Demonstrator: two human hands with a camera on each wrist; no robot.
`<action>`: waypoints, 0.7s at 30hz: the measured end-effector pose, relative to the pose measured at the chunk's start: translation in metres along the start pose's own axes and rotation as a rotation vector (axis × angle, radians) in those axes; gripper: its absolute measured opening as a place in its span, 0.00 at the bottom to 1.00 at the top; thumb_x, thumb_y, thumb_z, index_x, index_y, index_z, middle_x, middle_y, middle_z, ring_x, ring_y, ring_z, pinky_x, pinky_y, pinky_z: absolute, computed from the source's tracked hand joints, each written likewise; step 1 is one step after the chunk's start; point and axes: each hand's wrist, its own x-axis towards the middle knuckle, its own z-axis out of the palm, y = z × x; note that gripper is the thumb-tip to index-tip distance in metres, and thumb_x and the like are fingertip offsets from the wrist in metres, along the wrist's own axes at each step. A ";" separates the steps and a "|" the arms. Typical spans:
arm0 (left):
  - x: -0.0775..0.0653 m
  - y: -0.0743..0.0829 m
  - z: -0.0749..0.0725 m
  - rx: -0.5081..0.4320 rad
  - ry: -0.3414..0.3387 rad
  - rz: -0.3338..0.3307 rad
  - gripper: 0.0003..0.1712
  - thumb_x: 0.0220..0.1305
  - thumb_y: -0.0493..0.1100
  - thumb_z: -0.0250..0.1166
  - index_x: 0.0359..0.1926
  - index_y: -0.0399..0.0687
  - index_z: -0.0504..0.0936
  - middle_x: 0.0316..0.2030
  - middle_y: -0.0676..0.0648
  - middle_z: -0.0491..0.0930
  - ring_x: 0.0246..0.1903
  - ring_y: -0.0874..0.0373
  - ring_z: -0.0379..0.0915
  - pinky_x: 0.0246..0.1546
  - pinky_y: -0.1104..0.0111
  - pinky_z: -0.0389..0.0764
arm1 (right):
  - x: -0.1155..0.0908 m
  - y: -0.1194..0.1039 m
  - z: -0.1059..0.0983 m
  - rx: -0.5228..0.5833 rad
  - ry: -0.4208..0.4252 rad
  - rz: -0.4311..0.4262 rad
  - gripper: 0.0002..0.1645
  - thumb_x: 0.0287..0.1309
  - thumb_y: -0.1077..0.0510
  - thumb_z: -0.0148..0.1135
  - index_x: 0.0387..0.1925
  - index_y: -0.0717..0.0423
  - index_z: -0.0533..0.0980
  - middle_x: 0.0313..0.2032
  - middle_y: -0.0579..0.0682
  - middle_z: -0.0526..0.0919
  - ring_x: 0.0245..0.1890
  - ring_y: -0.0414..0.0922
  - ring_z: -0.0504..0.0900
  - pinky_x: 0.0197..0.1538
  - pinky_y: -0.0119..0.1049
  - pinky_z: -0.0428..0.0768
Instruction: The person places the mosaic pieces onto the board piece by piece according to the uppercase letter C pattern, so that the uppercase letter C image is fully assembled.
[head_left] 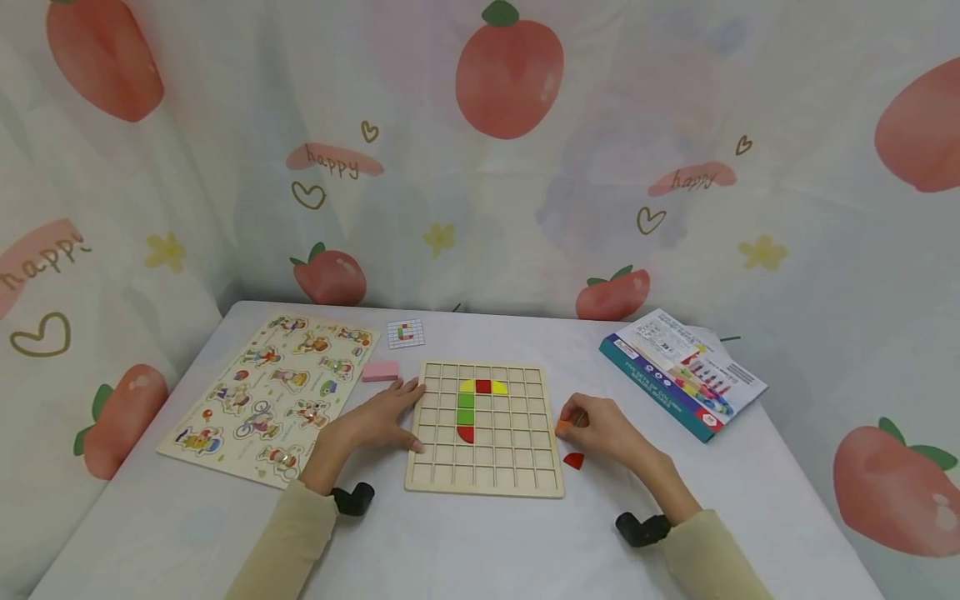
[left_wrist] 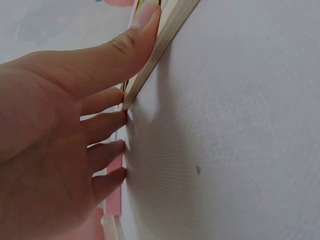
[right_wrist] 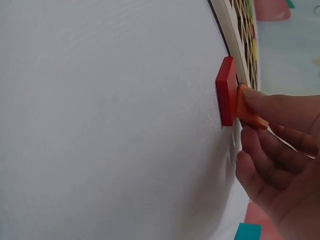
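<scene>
A wooden grid board (head_left: pixel 483 479) lies mid-table, with yellow, red and green tiles forming a hooked shape in its upper left cells. My left hand (head_left: pixel 381 417) rests along the board's left edge, fingers spread and thumb on the rim. In the left wrist view the thumb (left_wrist: pixel 142 37) touches the board's edge, fingertips down on the cloth. Just off the board's right edge, my right hand (head_left: pixel 603 427) pinches an orange block (right_wrist: pixel 248 110) between thumb and fingers. A red quarter-round block (head_left: pixel 573 460) lies on the cloth below that hand; it shows larger in the right wrist view.
Left of the board lies a picture puzzle board (head_left: pixel 251 400). A pink block (head_left: pixel 381 372) and a small pattern card (head_left: pixel 406 333) are behind my left hand. A flat box (head_left: pixel 667 383) with papers on it stands at the back right. Printed curtains surround the table.
</scene>
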 end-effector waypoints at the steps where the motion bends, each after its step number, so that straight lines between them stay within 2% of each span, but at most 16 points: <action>1: 0.000 0.000 0.000 0.000 -0.001 -0.001 0.59 0.55 0.51 0.79 0.81 0.45 0.57 0.82 0.42 0.48 0.82 0.41 0.35 0.79 0.43 0.47 | -0.001 0.000 -0.001 0.005 0.002 -0.009 0.12 0.62 0.56 0.72 0.43 0.55 0.80 0.32 0.47 0.80 0.34 0.44 0.76 0.37 0.30 0.79; 7: 0.000 0.000 0.000 0.004 0.000 -0.005 0.59 0.55 0.51 0.79 0.81 0.46 0.56 0.82 0.43 0.48 0.82 0.42 0.34 0.80 0.44 0.47 | -0.004 0.000 -0.006 0.030 0.021 -0.052 0.15 0.64 0.58 0.70 0.52 0.53 0.82 0.34 0.46 0.83 0.35 0.44 0.78 0.38 0.28 0.81; 12: 0.001 -0.001 0.000 0.007 0.002 0.002 0.59 0.55 0.51 0.80 0.81 0.46 0.57 0.82 0.43 0.48 0.82 0.43 0.35 0.80 0.45 0.47 | -0.004 -0.001 -0.004 0.068 0.030 -0.083 0.13 0.66 0.58 0.68 0.51 0.50 0.84 0.40 0.46 0.86 0.39 0.44 0.80 0.43 0.26 0.82; 16: 0.001 -0.001 0.001 0.004 -0.002 0.003 0.59 0.55 0.51 0.80 0.81 0.45 0.57 0.82 0.43 0.48 0.82 0.42 0.35 0.80 0.44 0.47 | -0.002 -0.004 0.001 0.150 0.018 -0.078 0.13 0.67 0.60 0.67 0.52 0.55 0.84 0.45 0.50 0.88 0.40 0.44 0.82 0.43 0.24 0.82; 21: 0.000 0.000 0.000 -0.003 -0.004 -0.002 0.58 0.55 0.50 0.79 0.80 0.45 0.57 0.82 0.43 0.48 0.82 0.42 0.35 0.80 0.44 0.47 | 0.002 -0.012 0.009 0.240 -0.020 -0.056 0.16 0.68 0.62 0.64 0.55 0.60 0.82 0.45 0.53 0.88 0.37 0.44 0.84 0.41 0.26 0.84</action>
